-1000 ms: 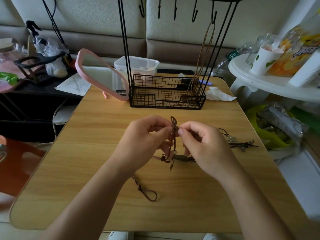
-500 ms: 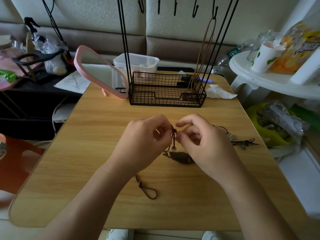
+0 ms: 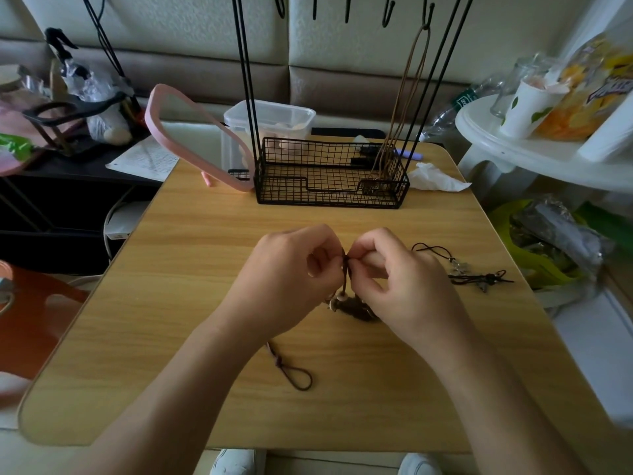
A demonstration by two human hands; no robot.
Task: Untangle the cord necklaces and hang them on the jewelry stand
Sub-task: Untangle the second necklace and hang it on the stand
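Drawn closer together mid-frame, left hand and right hand pinch the brown cord necklace — tease its knot gently, never yank.

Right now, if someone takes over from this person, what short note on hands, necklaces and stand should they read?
Left hand and right hand: both pinch the dark brown cord necklace above the wooden table.
Done: one light brown cord necklace hangs on the black wire jewelry stand.
To do: untangle and hang the dark one, then the black cord necklace lying right of the hands.
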